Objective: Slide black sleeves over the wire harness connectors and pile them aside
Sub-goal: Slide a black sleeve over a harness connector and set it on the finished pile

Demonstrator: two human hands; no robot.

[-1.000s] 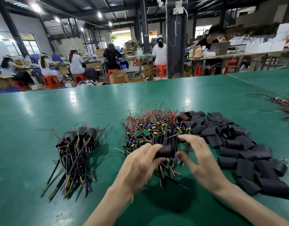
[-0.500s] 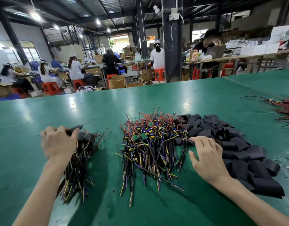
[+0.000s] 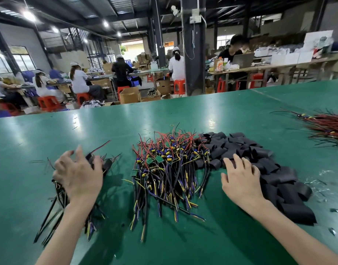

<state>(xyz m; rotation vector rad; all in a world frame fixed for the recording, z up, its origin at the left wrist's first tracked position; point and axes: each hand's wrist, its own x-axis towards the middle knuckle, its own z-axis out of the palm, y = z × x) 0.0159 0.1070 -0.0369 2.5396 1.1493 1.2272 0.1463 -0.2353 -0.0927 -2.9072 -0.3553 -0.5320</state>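
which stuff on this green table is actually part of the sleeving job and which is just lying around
Part of the job:
- unsleeved harness pile, middle
- black sleeves, under the right hand
- sleeved pile, under the left hand

Lying about:
- red wire bundle, apart at far right
- dark scraps near the right edge

Two arms in view, both bare to frame edge. Left forearm (image 3: 68, 226) enters at 7 o'clock, right forearm (image 3: 298, 232) at 5 o'clock; both slender. Left hand (image 3: 78, 176) bare, slightly motion-blurred. Right hand (image 3: 242, 180) bare, sharply seen, knuckles visible.
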